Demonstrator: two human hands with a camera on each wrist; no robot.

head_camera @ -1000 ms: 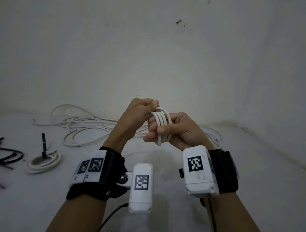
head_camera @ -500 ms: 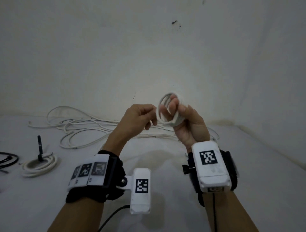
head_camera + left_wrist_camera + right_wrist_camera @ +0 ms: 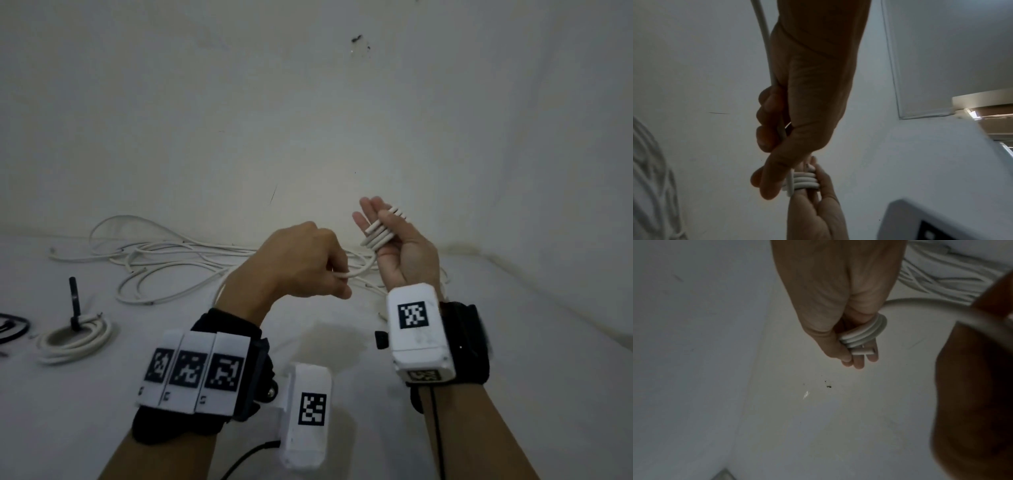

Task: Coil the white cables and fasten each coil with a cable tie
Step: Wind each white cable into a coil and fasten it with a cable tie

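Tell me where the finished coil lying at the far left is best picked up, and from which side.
Judging from the head view, the finished coil lies flat, with a black cable tie standing up from its far edge. Best come from above and pinch the bundled turns beside the tie, where they are bound; elsewhere the loops might spread. Both hands are busy now.

Black wrist straps point(image 3: 464, 342) carry white camera boxes point(image 3: 416, 334) (each printed with square black-and-white markers).
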